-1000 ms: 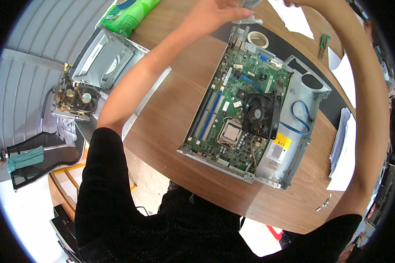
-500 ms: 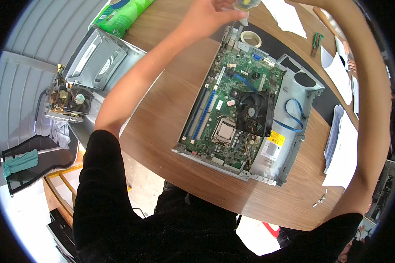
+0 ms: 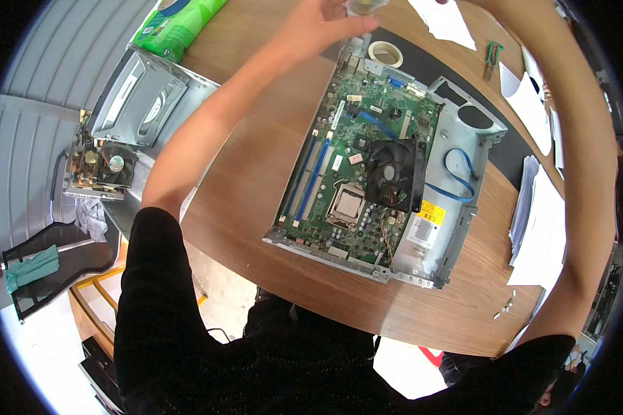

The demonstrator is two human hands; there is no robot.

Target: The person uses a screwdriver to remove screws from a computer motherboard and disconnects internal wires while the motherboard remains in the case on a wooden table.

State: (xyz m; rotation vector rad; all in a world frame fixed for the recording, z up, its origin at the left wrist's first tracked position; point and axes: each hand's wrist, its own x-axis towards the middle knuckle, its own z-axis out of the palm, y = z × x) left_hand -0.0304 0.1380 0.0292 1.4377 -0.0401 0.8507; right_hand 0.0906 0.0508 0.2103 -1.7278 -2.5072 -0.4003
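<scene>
At the top edge my left hand (image 3: 329,22) is closed on a small clear plastic item (image 3: 364,7), partly cut off, its exact kind unclear. My right forearm (image 3: 580,138) arches up the right side; only a sliver of my right hand (image 3: 483,3) shows at the top edge, fingers hidden. Below them lies an opened computer case (image 3: 457,232) holding a green motherboard (image 3: 349,152). A bare processor (image 3: 347,203) sits in its socket. Beside it, a black cooling fan (image 3: 394,174) rests over the board. A blue cable (image 3: 457,194) loops across the bare metal.
Tape roll (image 3: 385,54) and black mat (image 3: 436,69) lie behind the case. Green-handled pliers (image 3: 493,59) and paper sheets (image 3: 538,228) are to the right, small white pieces (image 3: 506,304) nearer. Left are a green packet (image 3: 177,31), another opened case (image 3: 142,97) and a chair (image 3: 62,263).
The view has shifted slightly, so the case appears a little further left and higher. My left hand still grips the clear plastic item, now closer to the top edge.
</scene>
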